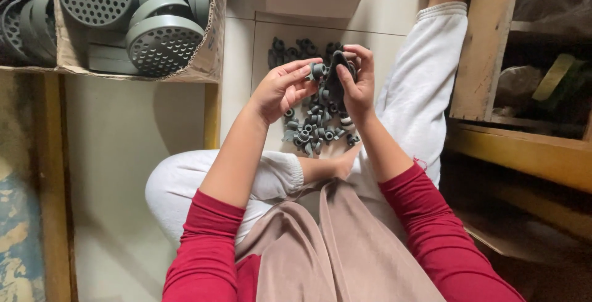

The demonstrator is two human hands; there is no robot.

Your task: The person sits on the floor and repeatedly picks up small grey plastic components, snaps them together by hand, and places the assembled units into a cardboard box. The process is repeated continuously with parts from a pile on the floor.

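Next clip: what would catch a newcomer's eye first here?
At centre, the left hand pinches a small grey cylindrical piece against a dark flat part held in the right hand. Below lies a pile of grey pieces; top left, a cardboard box of perforated grey discs.

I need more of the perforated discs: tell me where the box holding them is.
In the head view, the cardboard box of grey perforated discs sits at the upper left, on the floor beyond the left hand and left of the pile of small grey parts.
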